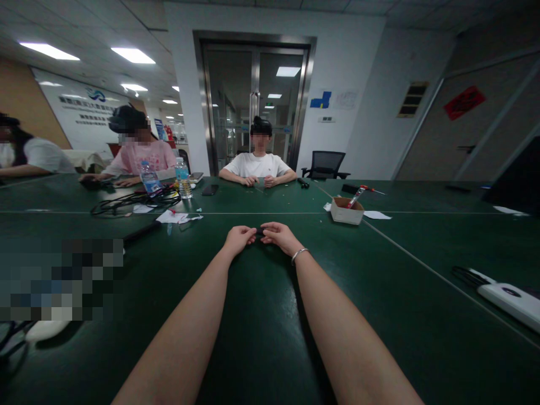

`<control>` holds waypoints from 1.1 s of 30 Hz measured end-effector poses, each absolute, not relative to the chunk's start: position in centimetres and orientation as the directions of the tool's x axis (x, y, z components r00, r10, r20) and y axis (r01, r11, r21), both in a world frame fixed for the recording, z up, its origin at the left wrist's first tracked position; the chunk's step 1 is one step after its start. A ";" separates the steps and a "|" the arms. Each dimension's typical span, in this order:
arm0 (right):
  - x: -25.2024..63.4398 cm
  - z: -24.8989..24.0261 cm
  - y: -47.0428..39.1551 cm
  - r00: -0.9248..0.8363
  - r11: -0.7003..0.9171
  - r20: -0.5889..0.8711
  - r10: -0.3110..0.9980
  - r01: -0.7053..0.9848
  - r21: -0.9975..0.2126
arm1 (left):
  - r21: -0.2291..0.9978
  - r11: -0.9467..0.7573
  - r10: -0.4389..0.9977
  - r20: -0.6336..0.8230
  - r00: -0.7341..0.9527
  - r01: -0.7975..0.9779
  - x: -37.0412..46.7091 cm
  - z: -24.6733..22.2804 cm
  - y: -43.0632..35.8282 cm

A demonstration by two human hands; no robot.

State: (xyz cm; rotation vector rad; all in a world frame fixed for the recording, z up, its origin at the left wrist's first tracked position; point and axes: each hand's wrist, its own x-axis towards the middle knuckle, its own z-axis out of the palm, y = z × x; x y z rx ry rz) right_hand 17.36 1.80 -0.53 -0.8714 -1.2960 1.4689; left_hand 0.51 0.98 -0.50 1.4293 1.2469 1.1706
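Both my arms reach forward over the dark green table (261, 315). Between my fingertips is a small black object (259, 230), too small and covered to name. My left hand (239, 239) pinches its left end. From the other side, my right hand (280, 236) grips it with thumb and fingers pressed together. A silver bracelet (299, 256) circles my right wrist. The two hands almost meet, just above or resting on the tabletop; I cannot tell which.
A small open box (346, 212) stands ahead on the right. Ahead on the left are water bottles (183, 179), black cables (139, 202) and paper scraps (172, 217). A white device (510, 298) lies far right. Across the table sits a person in a white shirt (258, 166); others sit left.
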 end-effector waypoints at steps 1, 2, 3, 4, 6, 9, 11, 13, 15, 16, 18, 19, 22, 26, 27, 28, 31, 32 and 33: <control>17.4 -0.5 1.8 -0.291 0.021 0.080 0.953 -0.200 -0.980 | 0.980 -0.103 0.994 0.095 0.054 0.172 0.5 -0.5 1.0; 17.4 -0.5 1.8 -0.293 0.020 0.080 0.953 -0.203 -0.979 | 0.978 -0.100 0.994 0.091 0.056 0.182 0.5 -0.6 1.1; 17.4 -0.5 1.7 -0.294 0.020 0.081 0.952 -0.206 -0.978 | 0.976 -0.100 0.994 0.090 0.060 0.192 0.4 -0.6 1.2; 17.4 -0.5 1.7 -0.295 0.021 0.083 0.952 -0.207 -0.978 | 0.974 -0.101 0.994 0.089 0.063 0.202 0.4 -0.7 1.3; 17.4 -0.4 1.7 -0.295 0.033 0.095 0.951 -0.207 -0.978 | 0.970 -0.098 0.994 0.087 0.061 0.223 0.3 -0.8 1.4; 17.3 -0.4 1.7 -0.305 0.063 0.124 0.944 -0.201 -0.978 | 0.964 -0.097 0.995 0.087 0.050 0.246 0.3 -0.9 1.6; 17.3 -0.3 1.7 -0.310 0.080 0.140 0.940 -0.199 -0.977 | 0.959 -0.097 0.995 0.090 0.037 0.265 0.2 -0.9 1.6; 17.2 -0.1 1.8 -0.317 0.094 0.153 0.936 -0.196 -0.976 | 0.954 -0.095 0.995 0.091 0.026 0.283 0.1 -0.8 1.6; 17.0 0.1 1.7 -0.327 0.115 0.174 0.929 -0.192 -0.975 | 0.957 -0.073 0.997 0.074 0.009 0.280 0.1 -0.7 1.5; 16.9 0.2 1.7 -0.333 0.128 0.187 0.924 -0.190 -0.973 | 0.962 -0.058 0.998 0.060 -0.002 0.268 0.1 -0.6 1.5; 16.7 0.4 1.7 -0.336 0.145 0.202 0.920 -0.187 -0.972 | 0.970 -0.032 0.999 0.038 -0.020 0.240 0.1 -0.5 1.5; 16.6 0.4 1.7 -0.330 0.144 0.199 0.923 -0.184 -0.972 | 0.971 -0.028 0.999 0.036 -0.029 0.236 0.1 -0.5 1.4; 16.3 0.3 1.9 -0.288 0.115 0.158 0.944 -0.162 -0.980 | 0.961 -0.066 0.996 0.078 -0.032 0.268 0.3 -0.6 1.4; 16.2 -0.1 2.3 -0.211 0.063 0.088 0.973 -0.124 -0.990 | 0.951 -0.150 0.988 0.151 0.017 0.271 0.5 -1.2 1.5; 16.3 -0.1 2.3 -0.202 0.049 0.073 0.977 -0.119 -0.992 | 0.953 -0.172 0.985 0.170 0.030 0.249 0.5 -1.4 1.6; 16.3 -0.2 2.4 -0.197 0.038 0.061 0.978 -0.117 -0.992 | 0.956 -0.198 0.980 0.193 0.042 0.218 0.5 -1.5 1.6; 16.5 -0.3 2.5 -0.192 0.019 0.042 0.980 -0.120 -0.993 | 0.961 -0.250 0.968 0.244 0.062 0.116 0.6 -1.5 1.6; 16.5 -0.3 2.5 -0.192 0.017 0.041 0.981 -0.124 -0.992 | 0.967 -0.237 0.971 0.232 0.056 0.098 0.6 -1.5 1.6; 16.6 -0.3 2.5 -0.196 0.015 0.040 0.980 -0.127 -0.992 | 0.973 -0.210 0.977 0.206 0.044 0.093 0.6 -1.4 1.6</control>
